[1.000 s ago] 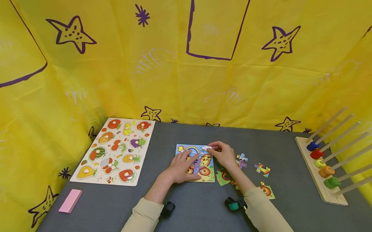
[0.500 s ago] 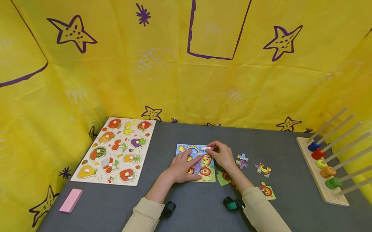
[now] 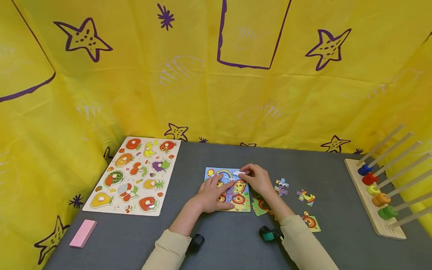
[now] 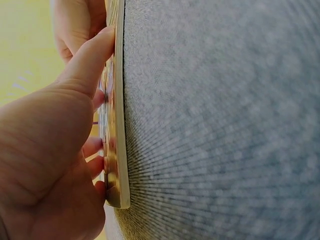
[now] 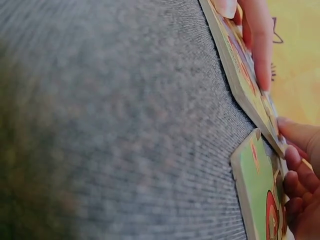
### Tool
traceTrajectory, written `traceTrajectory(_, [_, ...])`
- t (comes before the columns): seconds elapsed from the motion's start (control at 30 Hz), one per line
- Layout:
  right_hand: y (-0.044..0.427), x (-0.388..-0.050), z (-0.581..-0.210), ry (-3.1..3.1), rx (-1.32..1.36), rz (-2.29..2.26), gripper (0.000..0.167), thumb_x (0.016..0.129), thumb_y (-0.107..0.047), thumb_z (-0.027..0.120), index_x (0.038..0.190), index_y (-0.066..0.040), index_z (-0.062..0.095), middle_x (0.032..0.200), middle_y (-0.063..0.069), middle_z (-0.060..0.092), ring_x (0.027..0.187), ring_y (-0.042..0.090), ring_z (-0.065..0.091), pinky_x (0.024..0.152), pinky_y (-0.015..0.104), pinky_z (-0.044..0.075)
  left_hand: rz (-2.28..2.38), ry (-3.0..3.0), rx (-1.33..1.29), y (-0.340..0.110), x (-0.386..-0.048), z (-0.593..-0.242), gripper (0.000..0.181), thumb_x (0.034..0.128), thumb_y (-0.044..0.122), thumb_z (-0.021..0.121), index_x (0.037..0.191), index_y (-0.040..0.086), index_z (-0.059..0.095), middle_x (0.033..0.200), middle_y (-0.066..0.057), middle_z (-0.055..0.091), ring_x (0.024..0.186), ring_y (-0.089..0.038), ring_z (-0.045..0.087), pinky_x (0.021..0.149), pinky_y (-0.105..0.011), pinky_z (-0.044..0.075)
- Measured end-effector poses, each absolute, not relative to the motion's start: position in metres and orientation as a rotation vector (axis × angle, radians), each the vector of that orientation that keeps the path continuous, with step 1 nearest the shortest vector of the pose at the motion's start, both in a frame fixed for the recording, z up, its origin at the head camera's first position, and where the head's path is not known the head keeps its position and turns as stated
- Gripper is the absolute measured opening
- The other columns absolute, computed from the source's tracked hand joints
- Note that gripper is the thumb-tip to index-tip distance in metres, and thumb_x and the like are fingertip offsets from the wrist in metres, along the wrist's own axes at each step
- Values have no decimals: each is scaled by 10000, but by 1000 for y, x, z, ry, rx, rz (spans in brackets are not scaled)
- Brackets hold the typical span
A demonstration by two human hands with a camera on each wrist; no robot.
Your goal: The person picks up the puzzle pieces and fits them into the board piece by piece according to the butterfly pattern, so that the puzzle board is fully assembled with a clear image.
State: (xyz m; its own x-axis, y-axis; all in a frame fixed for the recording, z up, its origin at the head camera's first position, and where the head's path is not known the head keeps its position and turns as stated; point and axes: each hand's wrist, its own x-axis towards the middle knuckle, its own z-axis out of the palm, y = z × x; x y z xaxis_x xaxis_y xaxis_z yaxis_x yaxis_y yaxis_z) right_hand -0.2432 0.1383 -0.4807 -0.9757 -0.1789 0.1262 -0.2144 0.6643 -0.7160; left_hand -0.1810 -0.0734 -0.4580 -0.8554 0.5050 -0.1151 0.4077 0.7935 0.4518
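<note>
A wooden butterfly jigsaw puzzle (image 3: 238,200) lies flat on the grey table, bright with a rainbow and sun. My left hand (image 3: 207,196) rests across its left and middle part, fingers spread and fairly straight. In the left wrist view, the thumb of that left hand (image 4: 55,125) lies along the board's near edge. At the top right corner, my right hand (image 3: 260,180) pinches a pale blue and white puzzle piece (image 3: 239,173) between thumb and fingers. The right wrist view shows the right hand (image 5: 302,175) at the board's corner; fingers partly hide the piece there.
Loose puzzle pieces lie right of the board: a green one (image 3: 259,207), a purple one (image 3: 281,187), a rainbow one (image 3: 305,197) and a red-and-green one (image 3: 311,221). A fruit peg board (image 3: 152,210), pink block (image 3: 83,233) and wooden stacking rack (image 3: 391,230) stand farther out.
My right fingers have shifted very slightly left at the board's top right corner, still pinching the puzzle piece. The left hand stays on the board.
</note>
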Motion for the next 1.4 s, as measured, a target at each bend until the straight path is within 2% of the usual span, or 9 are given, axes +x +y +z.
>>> traceTrajectory(0.33, [136,-244,-481,-2838,307,1245,180,873,-236,752,969,-101,684,827,14,554,748,181,492,695,319,386,643,2750,702,-74,-179,-457,737,872,487,686,1499,215,411,1558,-173,214,1402,-384,218,1094,-584,224])
traceTrajectory(0.53, [134,-244,-478,-2857,247,1269,217,868,-240,757,974,-99,630,748,9,517,679,179,464,657,316,364,651,2754,697,-74,-181,-460,736,870,500,683,1500,234,409,1564,-160,209,1407,-370,212,1101,-570,219])
traceTrajectory(0.7, [135,-242,-475,-2891,300,1208,133,890,-231,729,930,-119,670,772,15,510,697,179,460,659,323,355,660,2769,703,-74,-182,-467,739,867,510,681,1501,251,404,1571,-147,203,1415,-361,203,1110,-564,209])
traceTrajectory(0.8, [139,-240,-474,-2898,379,1194,119,879,-218,738,930,-116,704,803,26,517,720,179,460,665,323,358,651,2774,720,-73,-181,-464,733,873,492,682,1499,228,408,1561,-168,214,1412,-378,207,1103,-575,215])
traceTrajectory(0.97, [143,-237,-471,-2899,468,1220,196,825,-228,795,958,-108,714,828,39,526,748,182,455,679,328,362,618,2787,743,-72,-180,-459,740,873,489,682,1497,198,410,1549,-188,229,1411,-384,210,1099,-570,222])
traceTrajectory(1.4, [140,-238,-478,-2900,434,1179,219,830,-254,793,986,-120,716,845,36,508,770,198,444,700,342,354,596,2858,722,-72,-181,-457,827,805,537,738,1459,122,447,1499,-180,302,1388,-375,237,1096,-551,230])
